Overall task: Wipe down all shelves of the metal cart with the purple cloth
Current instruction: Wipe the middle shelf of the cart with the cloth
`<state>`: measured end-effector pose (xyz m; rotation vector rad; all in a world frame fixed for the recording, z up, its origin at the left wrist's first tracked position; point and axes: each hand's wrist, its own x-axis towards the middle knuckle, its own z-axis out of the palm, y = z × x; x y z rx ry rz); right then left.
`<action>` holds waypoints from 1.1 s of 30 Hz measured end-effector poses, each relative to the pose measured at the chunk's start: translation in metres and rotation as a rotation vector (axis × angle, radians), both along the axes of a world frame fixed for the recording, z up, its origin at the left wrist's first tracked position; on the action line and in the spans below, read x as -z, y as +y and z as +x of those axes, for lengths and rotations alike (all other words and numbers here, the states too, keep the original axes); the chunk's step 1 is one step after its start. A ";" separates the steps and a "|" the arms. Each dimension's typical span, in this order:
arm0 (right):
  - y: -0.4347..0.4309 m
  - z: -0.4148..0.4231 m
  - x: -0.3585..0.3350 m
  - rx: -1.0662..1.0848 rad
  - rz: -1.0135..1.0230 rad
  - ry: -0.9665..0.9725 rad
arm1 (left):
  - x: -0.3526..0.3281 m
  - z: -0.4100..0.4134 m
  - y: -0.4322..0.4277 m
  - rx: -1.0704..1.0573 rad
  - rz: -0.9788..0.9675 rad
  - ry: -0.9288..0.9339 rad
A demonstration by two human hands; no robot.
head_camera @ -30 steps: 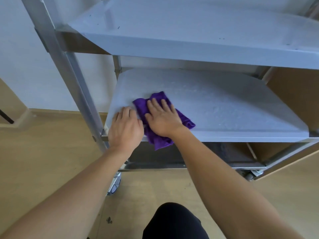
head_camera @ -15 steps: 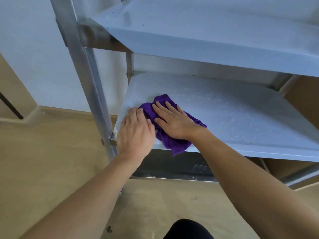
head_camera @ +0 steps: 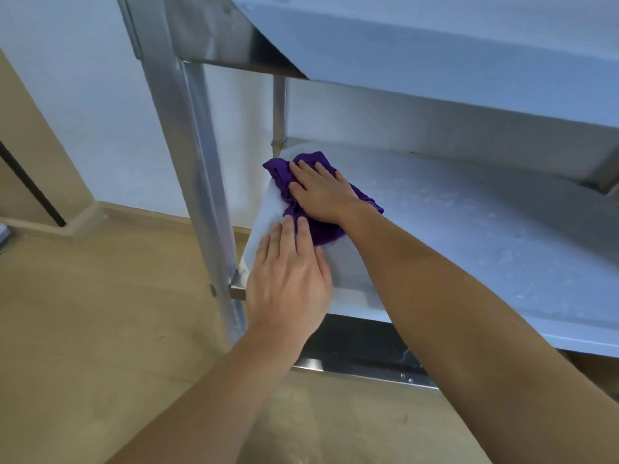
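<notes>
The cart [head_camera: 194, 162] has a middle shelf [head_camera: 469, 236]. The left hand [head_camera: 288, 283] lies flat on its front left corner, grip holding nothing. The right hand [head_camera: 323, 192] presses straight fingers on the cloth [head_camera: 321, 231], which is by the shelf's left edge.
</notes>
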<state>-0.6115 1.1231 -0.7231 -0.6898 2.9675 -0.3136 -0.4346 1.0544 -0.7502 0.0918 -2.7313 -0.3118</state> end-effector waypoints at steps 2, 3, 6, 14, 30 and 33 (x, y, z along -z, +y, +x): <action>-0.005 -0.018 0.001 0.025 0.000 0.007 | 0.003 -0.001 -0.001 0.003 -0.027 0.002; -0.007 -0.026 0.001 0.036 -0.005 0.013 | 0.003 -0.002 -0.001 0.001 -0.044 -0.001; -0.008 -0.048 0.001 0.084 -0.033 0.019 | 0.006 -0.004 -0.001 -0.010 -0.067 -0.003; -0.011 -0.069 0.000 0.167 -0.020 0.004 | 0.004 -0.007 -0.002 -0.003 -0.083 -0.007; 0.106 0.006 -0.008 0.292 0.064 -0.025 | -0.001 -0.003 0.001 0.043 -0.042 -0.002; 0.119 0.001 -0.009 0.449 0.051 -0.039 | 0.001 -0.005 0.002 0.040 -0.046 -0.012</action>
